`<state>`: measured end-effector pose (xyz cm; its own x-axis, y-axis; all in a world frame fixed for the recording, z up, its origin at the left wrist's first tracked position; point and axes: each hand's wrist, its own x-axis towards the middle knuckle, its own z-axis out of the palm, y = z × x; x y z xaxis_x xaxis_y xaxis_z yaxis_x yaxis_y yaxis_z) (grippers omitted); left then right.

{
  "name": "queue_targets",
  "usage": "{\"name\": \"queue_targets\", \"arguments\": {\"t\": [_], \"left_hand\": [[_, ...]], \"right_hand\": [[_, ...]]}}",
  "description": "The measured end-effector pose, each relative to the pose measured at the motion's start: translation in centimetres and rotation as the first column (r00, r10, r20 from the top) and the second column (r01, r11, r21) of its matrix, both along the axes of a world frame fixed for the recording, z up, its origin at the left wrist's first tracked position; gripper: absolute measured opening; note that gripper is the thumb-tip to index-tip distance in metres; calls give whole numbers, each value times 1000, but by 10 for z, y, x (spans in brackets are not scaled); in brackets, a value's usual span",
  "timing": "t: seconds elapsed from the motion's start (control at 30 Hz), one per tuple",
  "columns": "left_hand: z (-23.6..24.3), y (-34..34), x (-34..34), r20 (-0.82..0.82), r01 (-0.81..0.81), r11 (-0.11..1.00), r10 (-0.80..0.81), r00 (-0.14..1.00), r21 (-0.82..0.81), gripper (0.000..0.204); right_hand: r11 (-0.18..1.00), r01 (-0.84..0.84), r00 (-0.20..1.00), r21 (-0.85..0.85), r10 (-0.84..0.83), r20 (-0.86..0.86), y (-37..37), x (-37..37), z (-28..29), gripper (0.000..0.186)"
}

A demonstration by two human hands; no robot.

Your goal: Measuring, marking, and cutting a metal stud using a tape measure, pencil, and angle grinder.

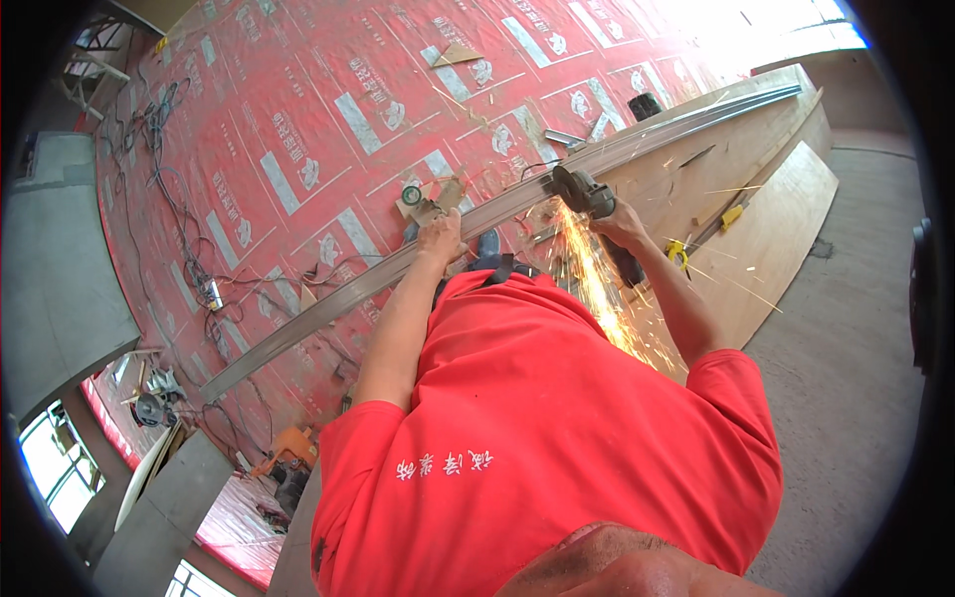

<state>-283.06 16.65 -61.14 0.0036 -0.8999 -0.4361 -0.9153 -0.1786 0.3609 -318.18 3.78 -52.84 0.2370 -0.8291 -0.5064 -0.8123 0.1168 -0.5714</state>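
Note:
A long grey metal channel [343, 297] runs diagonally from the lower left toward a plywood sheet at the upper right. My left hand [440, 237] grips it near the middle, fingers over its edge. In my right hand [621, 227] is a dark angle grinder [587, 192], its disc against the channel to the right of my left hand. Bright orange sparks [595, 289] stream from the disc down past my right side. The exact line of contact is hidden by the grinder's head and the glare.
Plywood [647, 184] at right bears a yellow tape measure [732, 217] and a yellow-handled tool [677, 255]. A green-and-black roll [411, 195] lies beyond my left hand. Tangled cables [184, 234] cross the red floor covering [328, 99]. An orange tool [290, 448] stands at lower left.

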Motion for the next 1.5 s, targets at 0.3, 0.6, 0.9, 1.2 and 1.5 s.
{"name": "queue_targets", "arguments": {"t": [0.3,0.6,0.9,1.2,1.5], "left_hand": [[1,0,0,4,18,999,-18,1000,30,60],[-4,-2,0,-10,5,1000,-5,1000,31,58],[-5,1,2,-10,17,1000,-17,1000,-7,57],[1,-2,1,-26,-2,1000,2,1000,9,57],[0,-1,1,-18,-16,1000,17,1000,18,58]], "right_hand": [[998,26,997,50,-22,-73,2,2,10,54],[999,33,995,25,-31,-91,-2,2,-3,54],[1000,0,986,-24,-4,-165,-4,8,-3,56],[999,37,997,-6,-37,-73,-9,11,-6,52],[999,36,996,24,-34,-84,-33,26,-6,46]]}}
